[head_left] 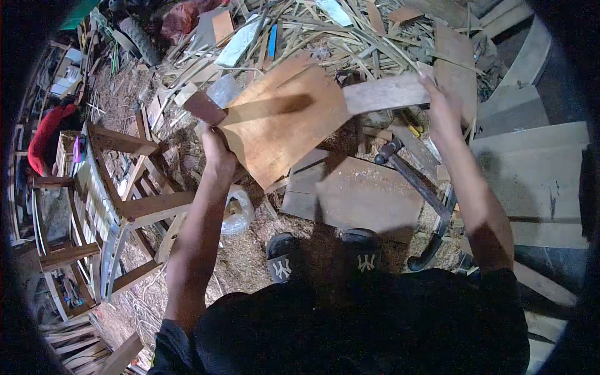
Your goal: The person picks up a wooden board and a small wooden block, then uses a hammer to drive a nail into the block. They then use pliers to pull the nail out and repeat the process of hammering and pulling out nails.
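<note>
My left hand (219, 153) is closed on the left edge of a thin, orange-brown plywood sheet (287, 112), which is tilted and has an irregular outline. A small reddish-brown wood piece (204, 108) lies right at that thumb. My right hand (441, 109) grips the far right end of a short greyish wooden plank (384, 94). The plank's left end meets the plywood's right edge in this view. Below and between my arms, a hammer (412, 178) lies with its head toward the plywood, beside a larger flat board (369, 194) on the ground.
Thin wood offcuts (350, 44) are heaped at the back. A slatted wooden frame (125, 212) stands at left, with a red cloth (47, 140) behind it. Large boards (531, 181) lie at right. A clear plastic bag (237, 209) and a dark curved handle (426, 255) are near my feet.
</note>
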A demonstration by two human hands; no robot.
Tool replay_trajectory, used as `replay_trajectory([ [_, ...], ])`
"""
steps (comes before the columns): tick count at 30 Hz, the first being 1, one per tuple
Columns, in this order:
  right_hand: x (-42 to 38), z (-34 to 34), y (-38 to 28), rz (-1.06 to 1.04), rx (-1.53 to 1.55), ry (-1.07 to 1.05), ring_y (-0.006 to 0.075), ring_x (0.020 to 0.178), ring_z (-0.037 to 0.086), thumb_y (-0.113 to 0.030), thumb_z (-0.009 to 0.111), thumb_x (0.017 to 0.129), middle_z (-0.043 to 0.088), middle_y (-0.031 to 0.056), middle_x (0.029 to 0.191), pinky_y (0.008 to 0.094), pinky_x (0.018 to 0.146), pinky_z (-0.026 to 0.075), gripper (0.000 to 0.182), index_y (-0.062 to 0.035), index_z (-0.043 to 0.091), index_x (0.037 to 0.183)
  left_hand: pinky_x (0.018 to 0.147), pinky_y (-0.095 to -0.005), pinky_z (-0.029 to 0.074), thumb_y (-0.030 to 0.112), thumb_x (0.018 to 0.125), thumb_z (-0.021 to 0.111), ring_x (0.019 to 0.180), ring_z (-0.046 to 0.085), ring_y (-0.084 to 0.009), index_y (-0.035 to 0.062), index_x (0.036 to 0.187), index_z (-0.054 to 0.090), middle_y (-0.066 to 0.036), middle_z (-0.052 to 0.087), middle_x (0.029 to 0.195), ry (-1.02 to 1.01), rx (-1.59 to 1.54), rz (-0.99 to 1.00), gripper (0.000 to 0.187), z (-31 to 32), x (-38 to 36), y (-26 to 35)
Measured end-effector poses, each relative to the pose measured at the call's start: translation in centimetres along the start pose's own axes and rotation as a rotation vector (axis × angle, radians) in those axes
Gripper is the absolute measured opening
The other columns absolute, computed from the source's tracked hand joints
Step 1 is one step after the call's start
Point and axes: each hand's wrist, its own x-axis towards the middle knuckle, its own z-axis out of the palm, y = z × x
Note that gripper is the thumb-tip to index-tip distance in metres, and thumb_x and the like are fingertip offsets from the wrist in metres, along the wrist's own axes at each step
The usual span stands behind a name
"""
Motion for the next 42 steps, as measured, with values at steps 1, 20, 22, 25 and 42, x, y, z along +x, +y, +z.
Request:
replay_trajectory([
  [1,0.6,-0.5,1.7,-0.002,0.000,0.001,0.0221,0.111,0.066,-0.030,0.080,0.089,0.070,0.0146,0.113,0.0365,0.094,0.053,0.052,0.0041,0.064,0.125,0.105,-0.0490,0.049,0.049,0.099,0.044,0.116,0.065,-0.0333,0.0046,0.128,0.060,-0.016,0.067,0.127,-0.028,0.035,0.050,0.056,-1.1,1.2,-0.2],
  [20,3.7,-0.4,17.0,0.222,-0.481,0.197,0.0287,0.116,0.064,-0.021,0.071,0.094,0.067,0.0190,0.125,0.0419,0.102,0.050,0.044,0.0022,0.062,0.130,0.107,-0.0544,0.047,0.060,0.103,0.038,0.121,0.061,-0.0369,0.0067,0.131,0.059,-0.016,0.064,0.130,0.150,-0.169,0.169,0.064,-5.4,5.7,0.1],
  [22,3.6,1.9,17.1,-0.467,-0.720,0.179,0.0319,0.116,0.065,-0.018,0.073,0.090,0.070,0.0198,0.121,0.0389,0.103,0.048,0.045,0.0022,0.064,0.129,0.106,-0.0531,0.048,0.054,0.104,0.039,0.121,0.061,-0.0361,0.0061,0.129,0.060,-0.015,0.065,0.128,0.155,-0.151,0.185,0.058,-5.9,6.6,0.6],
  [25,1.2,7.3,11.9,-0.676,-0.583,-0.469,0.0366,0.123,0.059,-0.013,0.072,0.086,0.063,0.0153,0.133,0.0441,0.108,0.045,0.049,-0.0092,0.062,0.135,0.106,-0.0525,0.048,0.049,0.103,0.041,0.120,0.061,-0.0355,0.0059,0.127,0.061,-0.015,0.066,0.127,0.135,-0.150,0.191,0.053,-6.8,7.4,1.0],
  [42,0.3,11.2,7.9,-0.335,-0.960,-1.181,0.0317,0.113,0.064,-0.018,0.062,0.099,0.067,0.0170,0.122,0.0414,0.098,0.048,0.037,-0.0069,0.060,0.134,0.105,-0.0506,0.047,0.055,0.106,0.039,0.116,0.062,-0.0342,0.0042,0.122,0.062,-0.014,0.067,0.123,0.132,-0.255,0.204,0.058,-8.8,8.0,1.9],
])
